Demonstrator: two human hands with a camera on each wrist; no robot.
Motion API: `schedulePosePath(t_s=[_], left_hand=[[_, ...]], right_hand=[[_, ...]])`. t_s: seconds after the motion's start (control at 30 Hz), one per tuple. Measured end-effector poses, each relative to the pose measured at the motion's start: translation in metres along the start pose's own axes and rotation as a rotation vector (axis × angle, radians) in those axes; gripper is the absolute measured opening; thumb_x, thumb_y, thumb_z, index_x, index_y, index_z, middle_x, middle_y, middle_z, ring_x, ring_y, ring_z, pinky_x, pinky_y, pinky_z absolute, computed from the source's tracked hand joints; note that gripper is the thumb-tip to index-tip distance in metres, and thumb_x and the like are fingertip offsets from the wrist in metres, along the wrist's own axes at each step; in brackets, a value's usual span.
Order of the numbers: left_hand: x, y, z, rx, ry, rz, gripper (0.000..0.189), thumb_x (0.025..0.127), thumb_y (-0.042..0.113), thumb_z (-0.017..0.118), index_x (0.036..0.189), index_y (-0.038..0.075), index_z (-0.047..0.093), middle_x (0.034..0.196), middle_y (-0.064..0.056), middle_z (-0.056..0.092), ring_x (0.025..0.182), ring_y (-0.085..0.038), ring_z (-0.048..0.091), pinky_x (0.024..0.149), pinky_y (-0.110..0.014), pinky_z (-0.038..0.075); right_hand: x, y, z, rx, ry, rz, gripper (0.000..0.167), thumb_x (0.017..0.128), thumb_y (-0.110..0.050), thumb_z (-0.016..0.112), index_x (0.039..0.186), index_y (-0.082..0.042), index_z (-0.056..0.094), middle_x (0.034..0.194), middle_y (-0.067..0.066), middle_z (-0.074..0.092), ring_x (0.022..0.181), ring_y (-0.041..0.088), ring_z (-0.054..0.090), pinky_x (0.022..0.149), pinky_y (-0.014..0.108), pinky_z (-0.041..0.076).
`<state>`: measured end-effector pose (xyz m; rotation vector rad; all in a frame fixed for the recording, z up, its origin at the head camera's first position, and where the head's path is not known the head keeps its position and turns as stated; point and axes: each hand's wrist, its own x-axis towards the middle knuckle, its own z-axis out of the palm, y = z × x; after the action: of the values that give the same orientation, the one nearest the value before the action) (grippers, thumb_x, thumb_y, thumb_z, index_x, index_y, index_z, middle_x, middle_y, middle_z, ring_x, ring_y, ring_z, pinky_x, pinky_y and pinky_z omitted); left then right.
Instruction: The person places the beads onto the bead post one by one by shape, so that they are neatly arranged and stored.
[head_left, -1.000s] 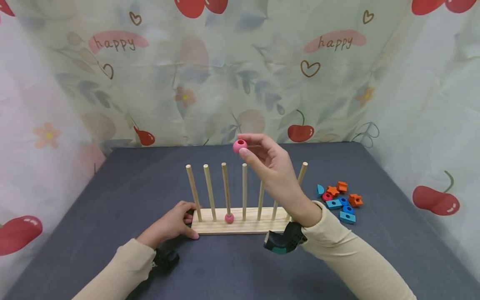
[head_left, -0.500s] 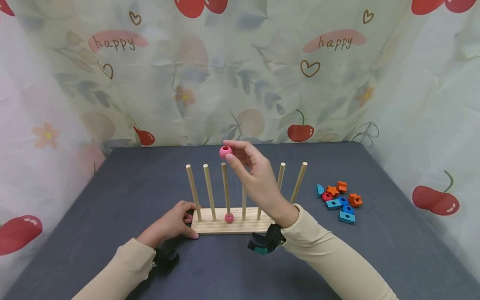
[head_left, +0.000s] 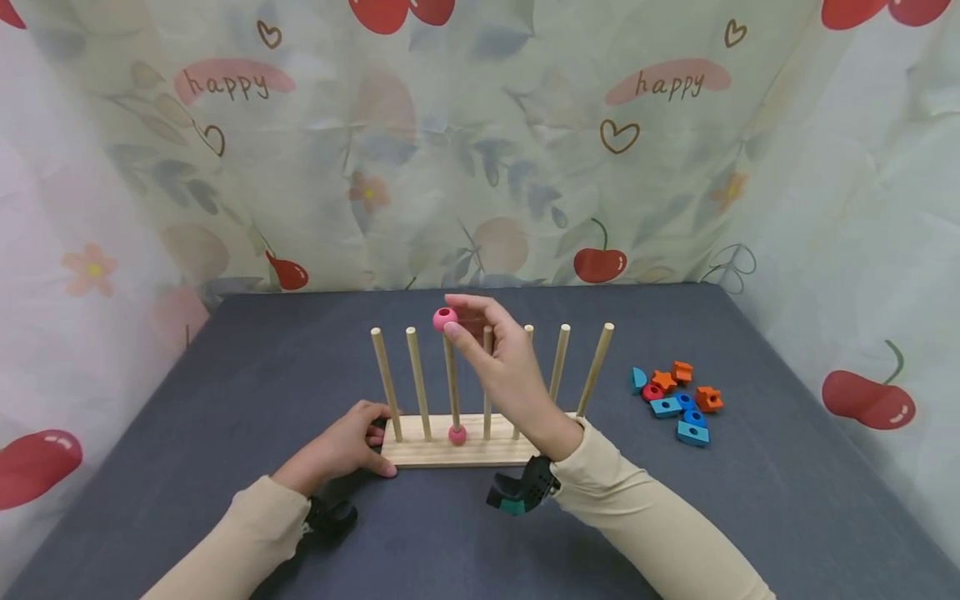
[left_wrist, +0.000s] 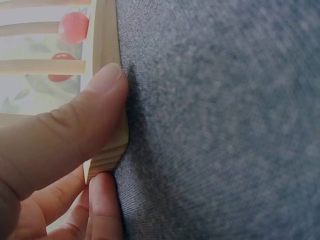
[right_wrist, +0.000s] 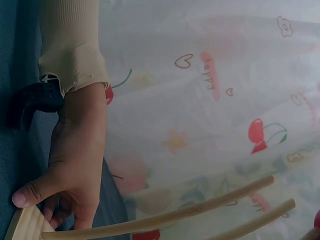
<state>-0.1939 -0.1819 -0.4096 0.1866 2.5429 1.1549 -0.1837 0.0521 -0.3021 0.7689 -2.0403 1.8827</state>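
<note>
A wooden peg board point(head_left: 431, 455) with a row of upright pegs lies on the table. My left hand point(head_left: 337, 446) grips its left end, thumb along the front edge, fingers behind; the left wrist view shows the thumb point(left_wrist: 75, 117) pressed on the wood. My right hand point(head_left: 513, 375) pinches a round pink bead point(head_left: 442, 318) between thumb and fingertips. In the head view the bead overlaps the top of the third peg from the left point(head_left: 452, 379), hiding its tip. Another pink bead point(head_left: 457, 435) sits at the foot of that same peg.
Right of the board lies a loose group of beads: orange pieces point(head_left: 708, 399), light-blue blocks point(head_left: 693, 433), a red ring point(head_left: 652, 392) and dark-blue rings. A printed curtain point(head_left: 480, 150) hangs behind and beside the dark table point(head_left: 315, 350).
My right hand has carried the pink bead left and down, from above the fourth peg onto the top of the third. My left hand has stayed on the board's end.
</note>
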Motion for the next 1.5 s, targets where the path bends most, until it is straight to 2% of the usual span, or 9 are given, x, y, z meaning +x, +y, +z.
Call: schedulePosePath(t_s=[0.23,0.6,0.73,1.03,1.23,1.5], left_hand=[[-0.001,-0.001,0.0,-0.016,-0.004,0.033,0.076,0.061,0.003,0.09,0.129,0.003,0.055,0.125,-0.016,0.044,0.109,-0.029,0.053,0.089,-0.038,0.05],[-0.001,-0.002,0.0,-0.01,-0.003,0.025,0.077,0.062,0.004,0.09,0.13,0.002,0.054,0.126,-0.016,0.043,0.11,-0.029,0.053,0.09,-0.04,0.05],[-0.001,-0.001,-0.001,-0.006,-0.006,0.022,0.077,0.062,0.005,0.09,0.13,0.002,0.054,0.125,-0.016,0.043,0.11,-0.029,0.052,0.091,-0.039,0.05],[-0.001,-0.001,-0.001,-0.006,-0.006,0.016,0.075,0.063,0.005,0.09,0.129,0.002,0.055,0.124,-0.015,0.044,0.11,-0.028,0.053,0.092,-0.041,0.049],[-0.002,0.0,-0.001,-0.007,-0.003,0.025,0.076,0.062,0.004,0.09,0.129,0.002,0.055,0.124,-0.016,0.044,0.109,-0.029,0.053,0.092,-0.04,0.05],[-0.002,0.0,0.0,-0.008,-0.001,0.019,0.077,0.061,0.003,0.09,0.129,0.001,0.055,0.124,-0.017,0.043,0.109,-0.029,0.052,0.091,-0.041,0.049]], right_hand=[[0.0,0.004,0.005,0.119,0.036,0.044,0.028,0.096,-0.006,0.058,0.123,0.001,0.057,0.114,0.017,0.061,0.095,0.01,0.059,0.083,0.021,0.05],[-0.006,0.013,0.01,0.144,0.075,0.093,0.03,0.096,-0.011,0.06,0.122,0.0,0.055,0.114,0.013,0.06,0.094,0.01,0.06,0.082,0.02,0.051],[-0.011,0.02,0.011,0.127,0.071,0.118,0.027,0.096,-0.011,0.061,0.119,-0.001,0.056,0.113,0.013,0.062,0.094,0.01,0.061,0.083,0.021,0.051],[-0.026,0.037,0.01,0.054,0.028,0.157,0.026,0.095,-0.015,0.062,0.118,-0.004,0.055,0.11,0.013,0.066,0.098,0.022,0.063,0.084,0.026,0.052],[-0.037,0.052,0.01,0.003,0.001,0.19,0.025,0.095,-0.017,0.063,0.116,-0.006,0.054,0.109,0.01,0.066,0.098,0.02,0.063,0.083,0.028,0.052],[-0.051,0.07,0.009,-0.054,-0.041,0.297,0.026,0.093,-0.019,0.066,0.114,-0.008,0.055,0.106,0.007,0.063,0.093,0.018,0.06,0.082,0.03,0.048]])
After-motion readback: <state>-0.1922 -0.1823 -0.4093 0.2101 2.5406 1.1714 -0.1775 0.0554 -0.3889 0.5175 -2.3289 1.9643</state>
